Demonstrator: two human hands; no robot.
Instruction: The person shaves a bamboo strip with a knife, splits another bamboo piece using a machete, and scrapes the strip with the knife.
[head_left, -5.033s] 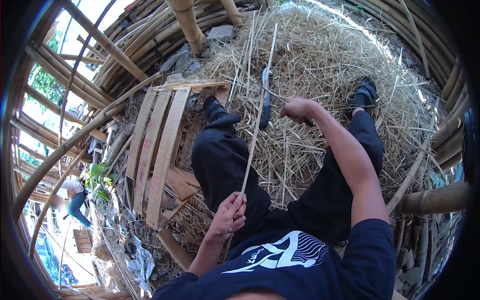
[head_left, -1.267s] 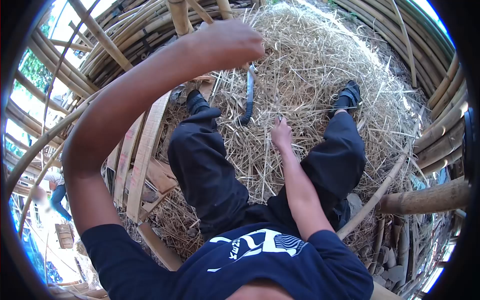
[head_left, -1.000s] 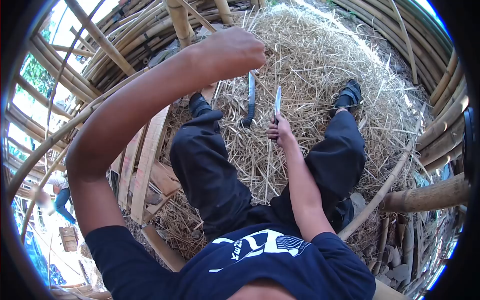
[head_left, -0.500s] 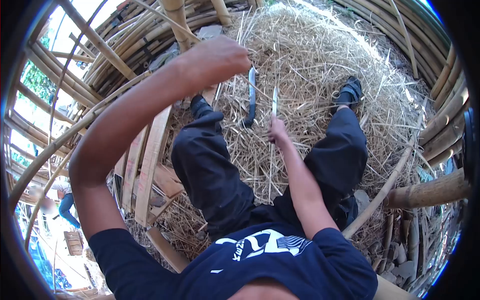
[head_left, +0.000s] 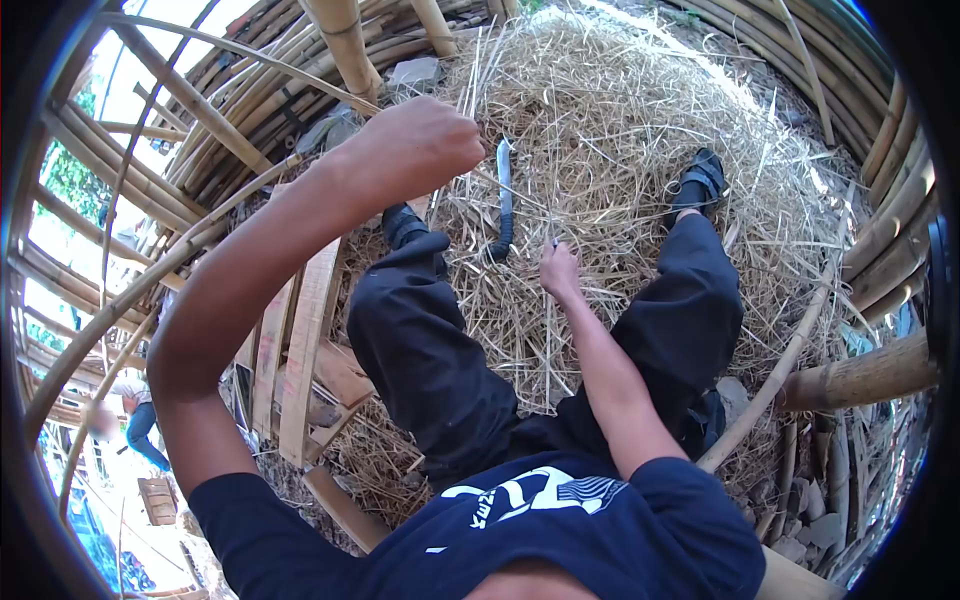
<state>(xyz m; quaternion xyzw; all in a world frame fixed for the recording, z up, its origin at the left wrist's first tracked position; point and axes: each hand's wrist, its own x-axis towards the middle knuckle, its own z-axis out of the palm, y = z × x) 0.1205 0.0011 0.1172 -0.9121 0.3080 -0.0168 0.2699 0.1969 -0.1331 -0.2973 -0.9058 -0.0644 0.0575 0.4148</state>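
Note:
My left hand (head_left: 425,135) is closed in a fist, raised at the upper left above the straw. A thin bamboo strip (head_left: 505,186) runs from under that fist toward my right hand and seems to be held in it. My right hand (head_left: 560,270), closed, is low between my knees, around a knife (head_left: 554,240). Little of the knife shows now; its blade looks edge-on. Between the two hands lies a large knife (head_left: 504,190) with a long pale blade and a dark wrapped handle, resting on the straw.
Bamboo shavings (head_left: 620,130) cover the ground between and beyond my feet. Wooden boards (head_left: 305,350) lie left of my leg. Bamboo poles (head_left: 345,45) stand and stack around the edges; a thick pole (head_left: 865,368) juts in from the right. Another person (head_left: 140,420) is at far left.
The knife blade in my right hand has turned from broad and visible to nearly hidden. My left fist has shifted slightly left and down with the strip.

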